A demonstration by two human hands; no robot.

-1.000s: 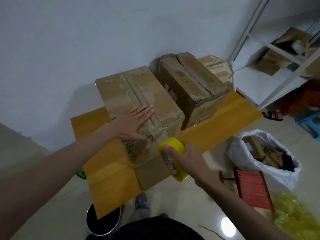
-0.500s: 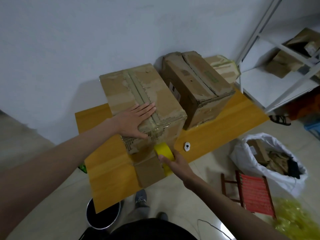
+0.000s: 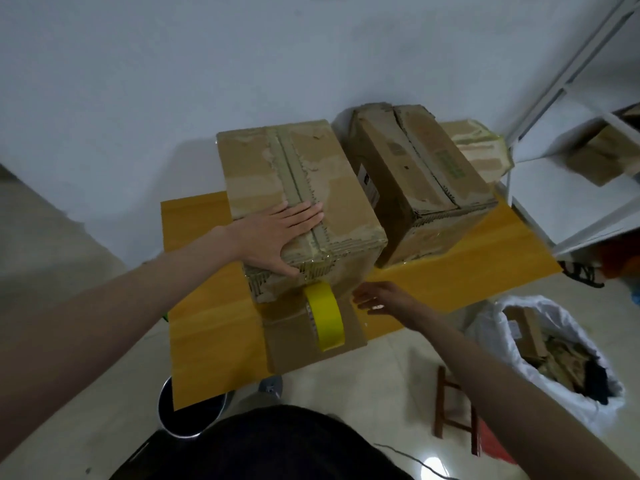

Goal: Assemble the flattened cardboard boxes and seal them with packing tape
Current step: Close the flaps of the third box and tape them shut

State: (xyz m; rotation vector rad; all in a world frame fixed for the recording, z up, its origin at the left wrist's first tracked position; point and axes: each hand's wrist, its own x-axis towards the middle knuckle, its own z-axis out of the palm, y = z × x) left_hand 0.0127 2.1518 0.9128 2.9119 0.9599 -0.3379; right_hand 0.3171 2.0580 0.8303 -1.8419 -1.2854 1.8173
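While left hand presses box, right hand now spread, off tape roll.

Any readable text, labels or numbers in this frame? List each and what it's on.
None can be read.
Second box: white label on its side, print too small to read.
Second box top: greenish printed patch, blurred.
Second box top: faint stamp, blurred.
Tape roll: dark print on the inner core, illegible.
Near box under the left hand: no print visible.
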